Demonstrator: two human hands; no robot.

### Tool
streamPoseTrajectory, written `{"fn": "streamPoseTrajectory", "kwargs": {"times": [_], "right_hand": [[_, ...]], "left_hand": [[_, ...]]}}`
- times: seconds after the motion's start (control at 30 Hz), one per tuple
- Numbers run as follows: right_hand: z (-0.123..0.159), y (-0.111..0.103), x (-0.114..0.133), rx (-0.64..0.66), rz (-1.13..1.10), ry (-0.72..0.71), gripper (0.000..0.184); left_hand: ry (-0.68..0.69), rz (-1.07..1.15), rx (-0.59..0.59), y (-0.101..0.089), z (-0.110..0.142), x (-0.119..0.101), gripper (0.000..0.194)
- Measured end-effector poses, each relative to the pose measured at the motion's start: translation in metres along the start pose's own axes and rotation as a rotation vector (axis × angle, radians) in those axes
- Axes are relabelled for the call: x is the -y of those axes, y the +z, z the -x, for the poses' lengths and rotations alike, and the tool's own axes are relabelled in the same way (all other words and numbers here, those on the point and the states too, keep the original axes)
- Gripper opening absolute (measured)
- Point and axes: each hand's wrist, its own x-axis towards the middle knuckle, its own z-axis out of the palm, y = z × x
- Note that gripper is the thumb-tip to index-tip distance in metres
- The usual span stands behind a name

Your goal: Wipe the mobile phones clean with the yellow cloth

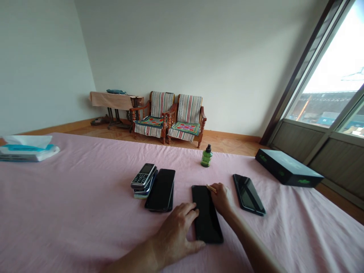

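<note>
A large black smartphone (205, 220) lies flat, screen up, on the pink cloth in front of me. My left hand (179, 227) holds it at its left side, with fingertips on the long edge and the thumb at the near corner. At the far right corner is my right hand (221, 197), closed on a small beige stick-like piece (211, 188) that touches the phone there; its exact kind cannot be made out. To the left, a black smartphone (161, 189) rests on another one, leaning by a stack of keypad phones (144, 178). Another dark smartphone (249, 194) lies right of my right hand.
A green spray bottle (206, 156) stands beyond the phones. The pink cloth (85, 204) carries a tissue pack (28, 149) at far left and a black box (288, 167) at far right. Past the cloth's edge are two wooden chairs (186, 121) and a covered table (110, 100).
</note>
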Motion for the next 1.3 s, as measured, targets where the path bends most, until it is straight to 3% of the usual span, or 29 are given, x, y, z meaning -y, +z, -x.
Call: {"fn": "streamPoseTrajectory", "kwargs": {"times": [0.57,0.77,0.9,1.0,1.13,1.3], "right_hand": [[0.092,-0.03,-0.003,0.021,-0.168,-0.121,0.024],[0.117,-0.042,-0.009,0.126,-0.209,-0.143,0.016],[0.102,-0.06,0.021,0.273,-0.276,-0.059,0.017],[0.071,-0.059,0.044,0.207,-0.317,-0.057,0.02],[0.02,-0.029,0.05,0.083,-0.224,-0.254,0.024],[-0.017,0.005,0.047,0.151,-0.214,-0.407,0.032]], "left_hand": [[0.018,-0.007,-0.025,0.004,0.0,0.004,0.073],[0.012,0.004,-0.004,0.001,0.0,0.004,0.072],[0.037,0.02,-0.028,0.004,0.001,0.006,0.072],[0.056,0.039,-0.063,0.005,0.003,0.005,0.073],[0.081,0.016,-0.052,0.004,0.005,0.004,0.066],[0.086,-0.005,-0.05,0.002,0.007,0.005,0.062]]}}
